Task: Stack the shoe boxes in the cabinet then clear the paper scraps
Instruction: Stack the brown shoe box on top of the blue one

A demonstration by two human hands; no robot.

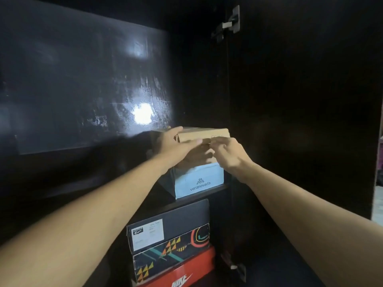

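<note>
A brown cardboard shoe box [204, 134] sits on top of a light blue "veranevada" shoe box [199, 181] on an upper shelf of the dark cabinet. My left hand [176, 145] lies flat against the brown box's front and left corner, fingers spread. My right hand [227, 153] pinches the front edge of its lid. On the shelf below stand a black patterned shoe box [172, 235] and, under it, a red Nike shoe box [186, 272]. No paper scraps are in view.
A glossy black panel [83, 83] with a light reflection fills the left. The open cabinet door [300, 100] with its metal hinge [230, 21] stands on the right. The shelf edge [209, 191] runs under the blue box.
</note>
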